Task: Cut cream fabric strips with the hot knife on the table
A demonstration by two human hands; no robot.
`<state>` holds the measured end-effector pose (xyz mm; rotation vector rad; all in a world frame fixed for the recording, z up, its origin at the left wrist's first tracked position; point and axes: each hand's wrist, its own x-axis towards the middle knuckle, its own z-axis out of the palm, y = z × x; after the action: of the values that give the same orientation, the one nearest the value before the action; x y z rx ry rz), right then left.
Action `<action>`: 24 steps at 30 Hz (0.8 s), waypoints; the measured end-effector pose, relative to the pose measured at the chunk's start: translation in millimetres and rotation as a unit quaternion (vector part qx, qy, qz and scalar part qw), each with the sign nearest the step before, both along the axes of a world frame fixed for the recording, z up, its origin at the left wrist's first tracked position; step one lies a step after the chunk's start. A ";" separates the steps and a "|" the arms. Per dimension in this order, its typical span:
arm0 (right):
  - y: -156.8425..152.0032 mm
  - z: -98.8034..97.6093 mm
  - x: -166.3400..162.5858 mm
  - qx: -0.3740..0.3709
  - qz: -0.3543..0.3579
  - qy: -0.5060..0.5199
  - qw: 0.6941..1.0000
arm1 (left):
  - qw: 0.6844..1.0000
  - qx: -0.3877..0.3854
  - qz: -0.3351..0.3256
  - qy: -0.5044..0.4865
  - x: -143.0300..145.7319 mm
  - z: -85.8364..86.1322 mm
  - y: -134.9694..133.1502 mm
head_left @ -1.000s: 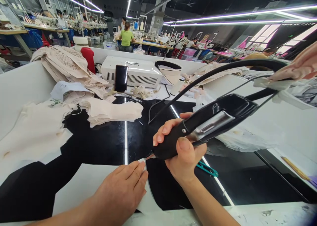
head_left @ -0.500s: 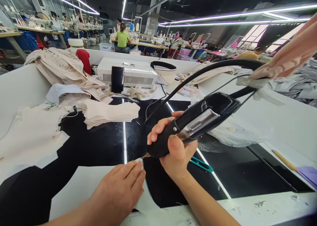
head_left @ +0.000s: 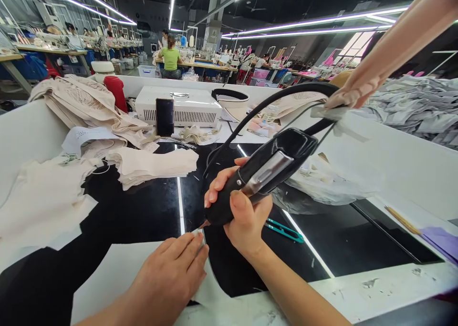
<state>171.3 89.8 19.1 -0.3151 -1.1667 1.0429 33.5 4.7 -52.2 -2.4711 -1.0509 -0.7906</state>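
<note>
My right hand point(head_left: 243, 211) is wrapped round a black corded handheld cutting tool point(head_left: 270, 171) with a metal lever along its side. The thumb lies near that lever, and the tool tilts down to the left. Its narrow copper-coloured tip point(head_left: 203, 224) meets the edge of a white cut piece point(head_left: 107, 273), right by my left fingertips. Flat on that piece presses my left hand point(head_left: 175, 264), fingers stretched out and holding nothing. Whether the piece is cloth or paper, I cannot tell. Teal thread snips point(head_left: 285, 230) lie beyond my right wrist.
A stack of cream cut pieces point(head_left: 153, 164) and loose cream cloth point(head_left: 43, 197) lie left on the black table point(head_left: 143, 216). Behind stand a phone point(head_left: 165, 117) and a white vented box point(head_left: 196, 107). The tool's cable point(head_left: 272, 95) arches overhead; a plastic bag point(head_left: 329, 185) sits right.
The view has shifted slightly, so the tool and my right hand appear a little further left. My left hand stays flat on the white piece, and the tool tip remains at its edge.
</note>
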 end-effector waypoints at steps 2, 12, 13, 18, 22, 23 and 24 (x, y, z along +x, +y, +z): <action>-0.8 -0.6 -1.4 0.000 0.009 0.003 1.000 | 1.000 0.002 -0.001 0.006 -0.1 0.9 0.1; -1.0 -2.9 -6.3 0.000 0.020 -0.007 1.000 | 1.000 0.009 0.004 0.011 0.3 0.1 0.5; -0.7 -2.4 -6.6 0.001 0.019 -0.008 1.000 | 1.000 0.009 0.004 0.011 0.6 -0.5 0.2; -0.3 4.7 -4.6 0.005 0.005 -0.022 1.000 | 1.000 -0.008 -0.003 0.008 -1.4 2.7 0.9; -4.2 15.1 5.5 0.007 -0.031 -0.027 0.999 | 0.999 -0.037 0.005 0.037 -18.7 9.4 14.9; -5.9 17.4 9.1 0.007 -0.039 -0.027 0.999 | 0.998 -0.040 0.010 0.050 -25.1 10.7 20.3; -7.9 19.2 12.9 0.005 -0.046 -0.028 0.999 | 0.997 -0.041 0.015 0.066 -31.6 11.9 25.7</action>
<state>184.2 81.8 38.4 -0.3886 -1.1967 0.9531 1.8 30.3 -40.4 -2.5304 -1.0910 -0.5776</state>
